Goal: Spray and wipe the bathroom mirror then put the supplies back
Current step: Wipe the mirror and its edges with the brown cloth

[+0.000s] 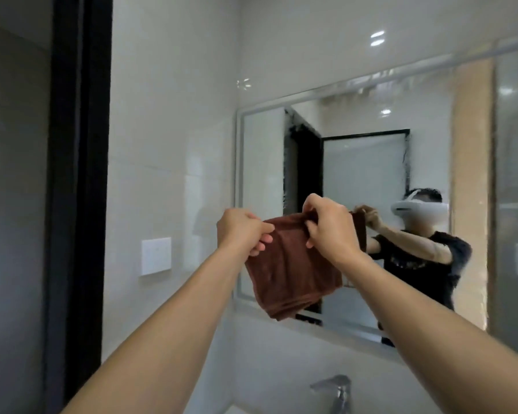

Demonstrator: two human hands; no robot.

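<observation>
Holding the brown cloth (293,264) up near the mirror (356,174), my left hand (240,231) and right hand (329,225) both pinch its top edge. I judge wiping is not finished; supplies must go back after.

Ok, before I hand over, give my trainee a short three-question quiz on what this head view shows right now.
1. True or false: both the left hand and the right hand grip the brown cloth.
2. Multiple choice: where does the cloth hang? A) draped over the faucet B) held up in front of the mirror C) lying flat on the white wall plate
3. Fill in: the white wall plate lies to the ____ of the mirror in the picture.

Key: 1 true; 2 B; 3 left.
</observation>
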